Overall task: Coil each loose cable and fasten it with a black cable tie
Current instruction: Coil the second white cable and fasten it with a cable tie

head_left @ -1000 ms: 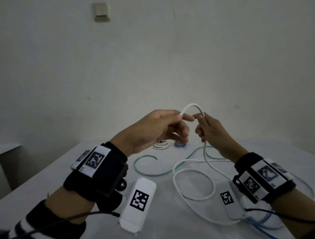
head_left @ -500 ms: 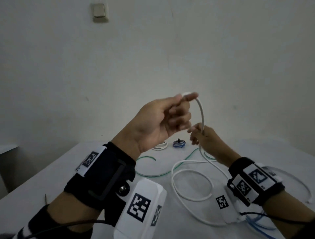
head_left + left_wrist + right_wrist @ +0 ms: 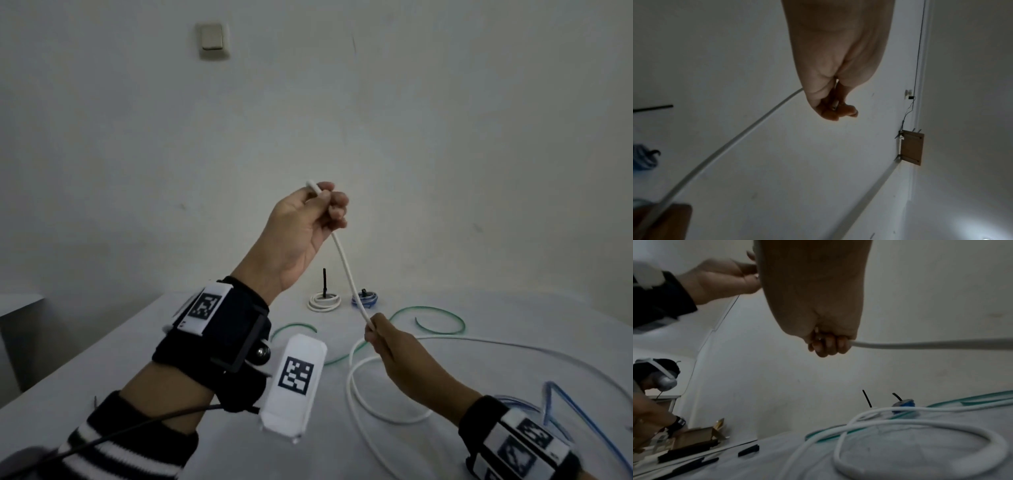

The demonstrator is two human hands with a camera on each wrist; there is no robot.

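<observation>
My left hand [image 3: 320,205] is raised above the table and pinches the free end of a white cable [image 3: 346,263]; the left wrist view shows the cable [image 3: 748,134] running down from that hand [image 3: 835,105]. Lower and to the right, my right hand [image 3: 376,334] grips the same cable, which is stretched straight between the two hands. The rest of it lies in loose loops [image 3: 356,387] on the table. The right wrist view shows the right hand [image 3: 828,344] curled round the cable [image 3: 920,344]. A green cable [image 3: 442,317] and a blue cable [image 3: 565,407] lie loose.
At the table's far side sit a tied white coil [image 3: 323,301] with an upright black tie [image 3: 324,281] and a tied blue coil [image 3: 365,298]. Black cable ties [image 3: 748,450] lie near the left edge, seen from the right wrist. Another person [image 3: 655,378] works at the left.
My left hand has risen with the cable end. My right hand has slid down the cable toward the table, so the small arch between the hands is now a straight taut length.
</observation>
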